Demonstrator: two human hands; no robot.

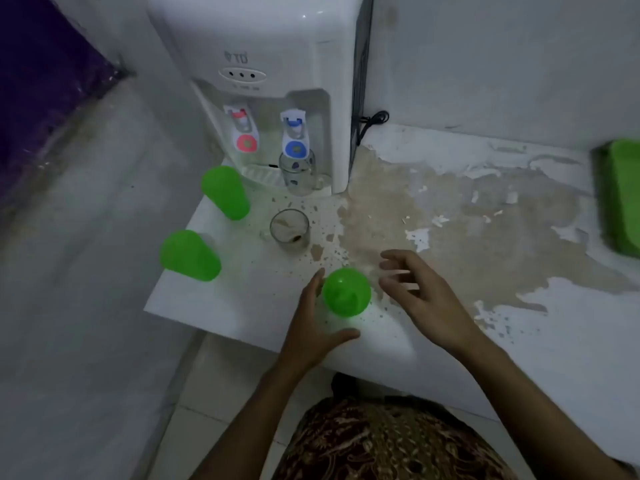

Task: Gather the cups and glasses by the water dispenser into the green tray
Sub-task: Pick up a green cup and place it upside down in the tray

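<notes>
bare forearms, dark batik-patterned garment [388,441]

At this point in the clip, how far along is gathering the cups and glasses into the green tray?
Nothing looks done: the visible part of the green plastic tray at the right edge holds no cup. In hand: the left hand and right hand flank the nearest upside-down green plastic cup, neither clearly gripping it. Left: that cup, two more green cups, the empty clear glass, and the dotted glass mug under the blue tap.
</notes>
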